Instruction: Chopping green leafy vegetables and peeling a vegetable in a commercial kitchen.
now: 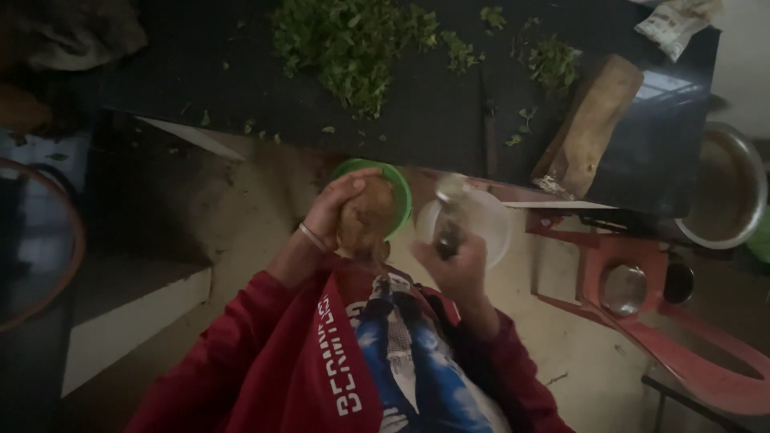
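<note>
The left hand (333,210) is wrapped around a brown potato (365,220), fingers curled over its top and far side, so the potato sits in the palm, held up in front of the chest. A thin bangle (311,237) circles that wrist. The right hand (457,266) is closed in a fist around the dark handle of a peeler (449,212), whose pale metal head points up and away; the tool stands just beside the potato, to its right, with a small gap between them.

Below the 2 hands on the floor lie a green bowl (399,186), partly hidden behind the potato, and a white bowl (489,224) behind the peeler. Beyond them a dark board (417,104) carries a heap of chopped green leaves (353,44) and a wooden block (589,124). A steel pan (726,188) stands far right, near a red stool (642,305).
</note>
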